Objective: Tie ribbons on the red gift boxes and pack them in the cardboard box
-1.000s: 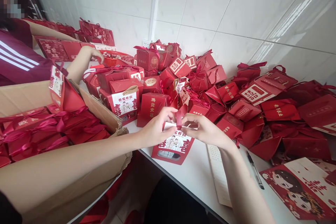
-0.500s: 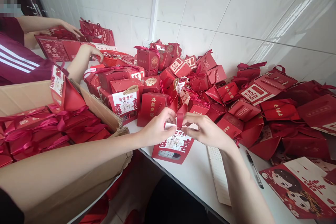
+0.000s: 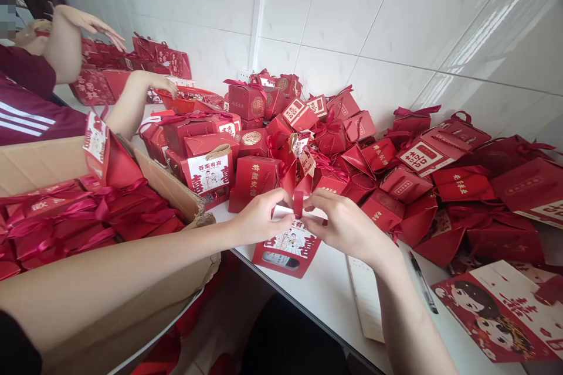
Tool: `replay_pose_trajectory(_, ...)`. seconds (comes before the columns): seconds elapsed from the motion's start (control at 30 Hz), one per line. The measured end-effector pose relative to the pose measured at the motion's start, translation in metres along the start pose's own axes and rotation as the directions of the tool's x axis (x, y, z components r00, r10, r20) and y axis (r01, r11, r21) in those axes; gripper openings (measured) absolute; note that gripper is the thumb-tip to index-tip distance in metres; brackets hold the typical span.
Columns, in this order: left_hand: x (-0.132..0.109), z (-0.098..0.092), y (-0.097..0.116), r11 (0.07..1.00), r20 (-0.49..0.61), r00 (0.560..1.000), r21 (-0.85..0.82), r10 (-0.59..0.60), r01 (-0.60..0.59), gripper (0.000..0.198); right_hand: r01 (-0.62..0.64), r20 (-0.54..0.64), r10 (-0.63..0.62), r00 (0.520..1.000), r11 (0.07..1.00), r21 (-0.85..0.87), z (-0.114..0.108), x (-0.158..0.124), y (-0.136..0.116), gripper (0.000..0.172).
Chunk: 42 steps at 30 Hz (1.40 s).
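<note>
A red gift box [image 3: 303,266] with a white printed label and an oval window stands at the table's front edge, between my hands. A flat red ribbon [image 3: 298,203] rises in a loop from its top. My left hand [image 3: 264,215] is closed on the left of the box top, thumb and fingers pinching near a white flap. From the right, my right hand [image 3: 345,220] pinches the same top edge beside the ribbon. My fingers hide part of the box top. A similar labelled box [image 3: 210,179] stands behind, to the left.
Red gift boxes [image 3: 334,135] are heaped along the tiled wall. A cardboard carton [image 3: 162,179] of ribboned boxes stands at left. A notepad [image 3: 366,299], a pen [image 3: 423,282] and a flat printed box [image 3: 481,322] lie at right. Another person's hand [image 3: 165,83] is by a red basket [image 3: 189,104].
My hands stay on the box top, with small finger shifts around the ribbon. The other person's far arm has lifted and drawn back left. The view has shifted slightly.
</note>
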<state>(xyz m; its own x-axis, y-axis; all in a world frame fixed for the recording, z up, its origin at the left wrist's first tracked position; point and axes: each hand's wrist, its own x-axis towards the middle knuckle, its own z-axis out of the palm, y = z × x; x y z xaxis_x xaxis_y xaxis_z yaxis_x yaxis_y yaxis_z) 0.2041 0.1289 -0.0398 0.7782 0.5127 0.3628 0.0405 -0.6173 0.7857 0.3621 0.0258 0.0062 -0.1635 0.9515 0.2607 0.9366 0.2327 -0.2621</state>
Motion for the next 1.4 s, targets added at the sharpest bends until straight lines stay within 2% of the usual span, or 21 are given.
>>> replay_pose_trajectory(0.17, 0.0000, 0.0009, -0.0006, 1.000, -0.008, 1.000, -0.002, -0.016, 0.016, 0.005, 0.012, -0.017, -0.013, 1.000, 0.999, -0.052, 0.0015, -0.0022, -0.0047, 0.011)
replay_pose_trajectory(0.63, 0.0015, -0.0020, 0.0026, 1.000, 0.048, 0.999, -0.026, -0.001, 0.002, 0.004, 0.060, -0.002, -0.060, 0.998, 0.997, 0.047, -0.0008, 0.0013, -0.0006, 0.013)
replay_pose_trajectory(0.77, 0.0022, -0.0015, 0.0033, 1.000, 0.041, 0.999, -0.023, 0.022, -0.021, 0.004, 0.021, -0.008, -0.020, 1.000, 0.994, 0.111, -0.0034, 0.0005, -0.0003, 0.005)
replay_pose_trajectory(0.87, 0.0025, -0.0007, 0.0029, 0.998, 0.023, 0.998, -0.005, 0.064, -0.064, 0.005, -0.007, -0.102, 0.028, 0.994, 0.980, 0.201, -0.0009, 0.0029, -0.0031, 0.014)
replay_pose_trajectory(0.93, 0.0022, -0.0004, 0.0027, 0.998, 0.009, 0.998, 0.005, 0.062, -0.062, 0.004, -0.027, -0.129, 0.066, 0.989, 0.958, 0.285, 0.0024, 0.0051, -0.0046, 0.012)
replay_pose_trajectory(1.1, 0.0008, -0.0010, 0.0034, 0.999, 0.040, 0.999, -0.044, 0.015, -0.013, 0.006, -0.111, -0.076, 0.152, 0.986, 0.915, 0.388, 0.0062, 0.0066, -0.0018, 0.007)
replay_pose_trajectory(1.4, 0.0014, -0.0003, 0.0017, 0.998, 0.043, 0.999, -0.061, -0.006, 0.009, 0.010, -0.105, -0.083, 0.151, 0.985, 0.909, 0.403, 0.0055, 0.0068, 0.0025, 0.011)
